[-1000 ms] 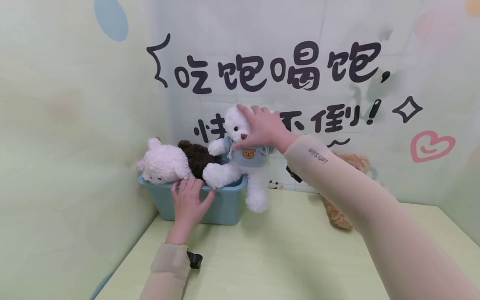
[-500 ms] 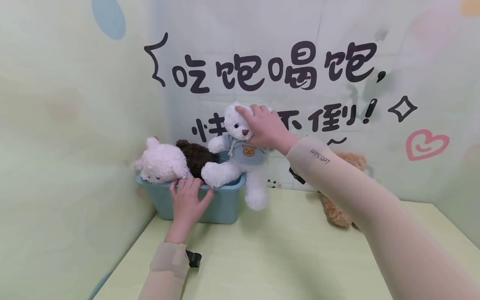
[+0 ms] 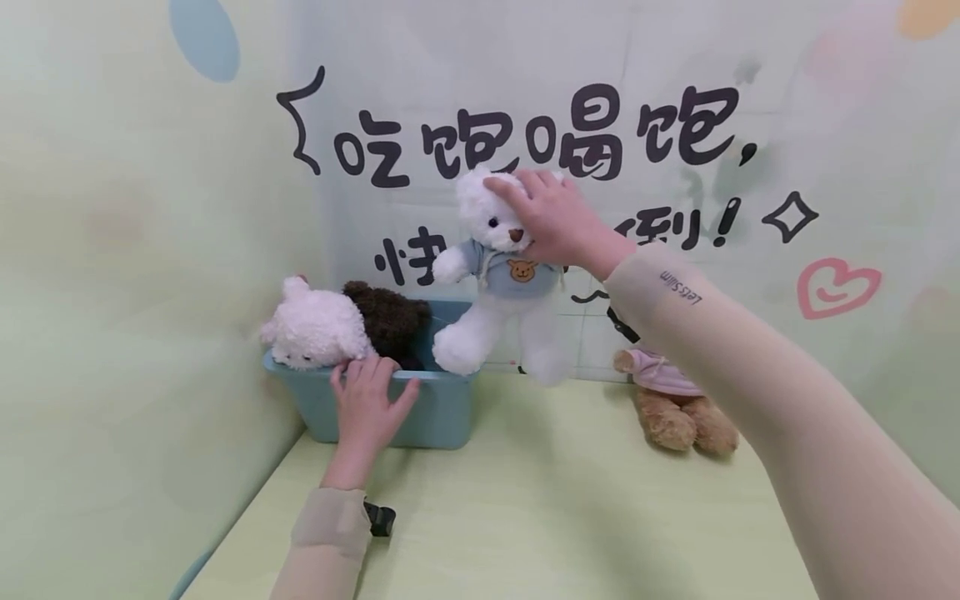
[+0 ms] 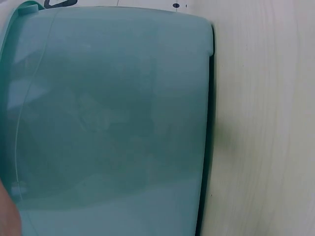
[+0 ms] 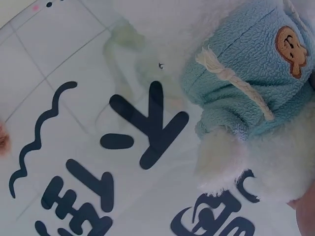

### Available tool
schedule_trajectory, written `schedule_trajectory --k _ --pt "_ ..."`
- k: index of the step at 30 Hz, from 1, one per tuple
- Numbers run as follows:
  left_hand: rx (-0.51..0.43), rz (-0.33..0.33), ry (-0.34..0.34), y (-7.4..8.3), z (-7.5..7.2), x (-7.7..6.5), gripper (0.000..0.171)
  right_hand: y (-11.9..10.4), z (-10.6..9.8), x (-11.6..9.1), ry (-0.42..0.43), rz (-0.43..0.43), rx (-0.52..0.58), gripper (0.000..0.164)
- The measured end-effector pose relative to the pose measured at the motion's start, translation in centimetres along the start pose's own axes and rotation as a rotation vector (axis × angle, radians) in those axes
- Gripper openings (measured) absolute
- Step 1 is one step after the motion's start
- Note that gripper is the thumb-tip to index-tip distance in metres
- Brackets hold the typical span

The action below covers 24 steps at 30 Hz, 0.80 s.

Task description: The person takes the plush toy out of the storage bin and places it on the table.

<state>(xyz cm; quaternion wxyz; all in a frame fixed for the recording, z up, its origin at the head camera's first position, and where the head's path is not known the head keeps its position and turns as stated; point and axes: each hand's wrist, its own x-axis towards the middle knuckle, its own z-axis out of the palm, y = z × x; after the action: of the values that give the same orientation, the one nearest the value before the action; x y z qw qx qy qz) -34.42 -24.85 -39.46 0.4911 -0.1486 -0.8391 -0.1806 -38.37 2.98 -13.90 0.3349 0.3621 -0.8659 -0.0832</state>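
In the head view my right hand [image 3: 558,218] grips a white teddy bear [image 3: 519,279] by the side of its head. The bear hangs upright in a light blue hoodie with a bear-face patch, its feet by the right end of a blue plastic bin [image 3: 438,417]. My left hand [image 3: 367,408] holds the bin's front rim, fingers over the edge and thumb spread to the right. Bin wall [image 4: 108,123] fills most of the left wrist view. The hoodie [image 5: 246,73] and white fur show close up in the right wrist view.
Inside the bin's left part lie a pale pink plush toy [image 3: 322,325] and a dark brown one [image 3: 390,321]. A brown teddy bear [image 3: 667,417] in a pink top sits on the table [image 3: 480,517] at right, partly behind my right arm. A printed wall stands behind.
My right hand has lifted the white teddy bear up and to the right, out of the bin. The left hand stays on the rim, and more of the brown bear shows.
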Motion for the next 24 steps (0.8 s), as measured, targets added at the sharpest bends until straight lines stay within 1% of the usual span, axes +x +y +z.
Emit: schedule_trajectory --k 3,10,15,19,24 --pt "0.001 0.001 -0.004 0.0 0.0 0.1 0.037 0.8 -0.2 -0.8 0.006 0.009 0.009 0.096" --pt "-0.005 0.0 -0.005 0.0 -0.2 0.0 0.036 2.2 -0.5 -2.5 0.027 0.0 0.011 0.096" --pt "-0.004 0.001 0.001 -0.3 -0.2 -0.1 0.036 2.8 -0.4 -3.4 0.002 0.002 -0.017 0.096" --pt "0.0 0.001 0.008 -0.4 -0.2 -0.1 0.036 3.1 0.5 -4.1 -0.029 0.016 -0.025 0.095" --pt "0.003 0.005 0.006 0.1 0.0 0.0 0.034 3.5 2.9 -5.5 -0.05 0.048 0.002 0.096"
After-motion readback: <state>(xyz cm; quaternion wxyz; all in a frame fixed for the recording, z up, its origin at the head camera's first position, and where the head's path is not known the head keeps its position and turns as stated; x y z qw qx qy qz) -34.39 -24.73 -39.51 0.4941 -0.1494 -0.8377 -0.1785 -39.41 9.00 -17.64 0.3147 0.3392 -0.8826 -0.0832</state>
